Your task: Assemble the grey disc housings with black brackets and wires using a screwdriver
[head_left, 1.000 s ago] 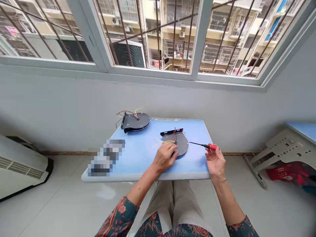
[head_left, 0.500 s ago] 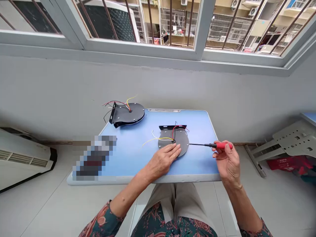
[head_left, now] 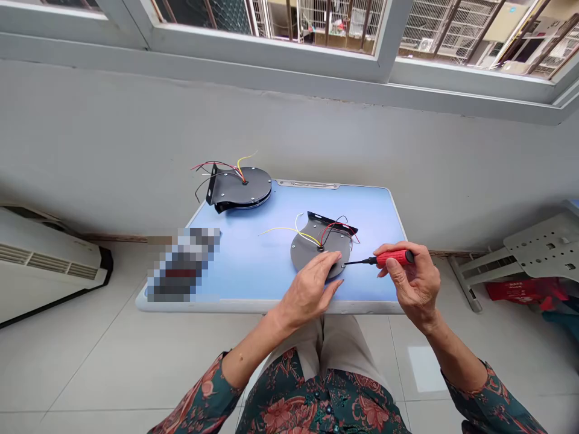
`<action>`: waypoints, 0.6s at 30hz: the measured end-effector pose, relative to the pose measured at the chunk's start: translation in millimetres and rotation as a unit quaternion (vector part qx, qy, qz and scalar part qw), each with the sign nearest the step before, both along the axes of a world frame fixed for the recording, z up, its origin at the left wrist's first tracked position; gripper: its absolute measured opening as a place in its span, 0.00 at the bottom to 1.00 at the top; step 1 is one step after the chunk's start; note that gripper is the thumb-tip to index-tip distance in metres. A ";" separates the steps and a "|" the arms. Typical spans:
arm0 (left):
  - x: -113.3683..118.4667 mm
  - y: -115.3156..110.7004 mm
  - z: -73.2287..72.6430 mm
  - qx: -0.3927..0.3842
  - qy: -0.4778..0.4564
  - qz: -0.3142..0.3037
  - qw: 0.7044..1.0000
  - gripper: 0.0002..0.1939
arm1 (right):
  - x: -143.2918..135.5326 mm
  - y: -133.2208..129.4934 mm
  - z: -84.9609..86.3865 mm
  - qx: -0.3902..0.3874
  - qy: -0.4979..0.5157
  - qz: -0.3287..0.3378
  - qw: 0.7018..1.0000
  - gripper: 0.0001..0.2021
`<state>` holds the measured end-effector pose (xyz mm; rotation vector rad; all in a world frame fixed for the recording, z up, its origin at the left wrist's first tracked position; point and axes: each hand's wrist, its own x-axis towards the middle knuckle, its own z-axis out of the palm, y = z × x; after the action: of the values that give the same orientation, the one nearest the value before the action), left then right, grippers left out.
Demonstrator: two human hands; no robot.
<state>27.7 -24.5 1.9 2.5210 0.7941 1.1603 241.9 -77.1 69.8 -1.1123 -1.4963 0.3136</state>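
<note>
A dark grey round metal housing [head_left: 302, 256] with a slotted black bracket [head_left: 332, 223] lies on the blue tabletop, bracket side away from me. Yellow, white, red and black wires [head_left: 289, 229] rise from its centre. My left hand [head_left: 312, 286] rests over its near right part, fingers stretched out and thumb apart. My right hand [head_left: 414, 277] is closed on the red handle of a screwdriver [head_left: 394, 258]. The tip of its thin black shaft meets a small screw at the housing's right rim; whether it sits in the head I cannot tell.
A second housing with wires [head_left: 246, 187] lies at the table's back left. Front left, a blurred-out dark object [head_left: 183, 268] rests on the blue table [head_left: 253, 271]. Beyond are the wall and a barred window [head_left: 271, 48]. Another table's perforated metal leg [head_left: 538, 247] stands at right.
The near housing has turned clockwise, so its bracket now slants down to the right. My left hand has shifted to its near right edge, and my right hand has changed its hold on the screwdriver.
</note>
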 end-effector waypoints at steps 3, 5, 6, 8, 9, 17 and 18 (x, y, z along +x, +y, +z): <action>11.7 5.1 -6.5 -0.027 -0.013 0.013 0.999 0.27 | -0.9 2.8 1.0 -0.006 0.000 0.007 1.000 0.08; 14.2 8.1 -10.2 -0.039 -0.014 0.014 0.999 0.26 | -1.2 3.5 0.1 -0.008 -0.003 0.008 1.000 0.08; 14.4 9.0 -11.6 -0.041 -0.013 0.014 0.999 0.26 | -1.5 3.5 -0.6 -0.007 -0.004 0.008 1.000 0.08; 13.8 9.4 -13.2 -0.036 -0.008 0.012 0.999 0.25 | -2.2 2.9 -2.0 -0.006 -0.006 0.011 1.000 0.08; 13.4 9.3 -13.6 -0.032 -0.006 0.012 0.999 0.25 | -2.6 2.5 -2.1 -0.007 -0.007 0.012 1.000 0.07; 14.2 9.9 -14.2 -0.020 -0.007 0.015 1.000 0.22 | -1.5 14.9 33.3 -0.089 -0.098 0.042 0.990 0.05; 14.3 10.2 -14.5 -0.023 -0.008 0.014 1.000 0.22 | -1.5 19.3 41.0 -0.102 -0.131 0.035 0.986 0.05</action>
<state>42.1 -14.3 -12.6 2.4689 0.8439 1.1557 240.4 -57.8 110.9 -1.3032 -1.7677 0.3869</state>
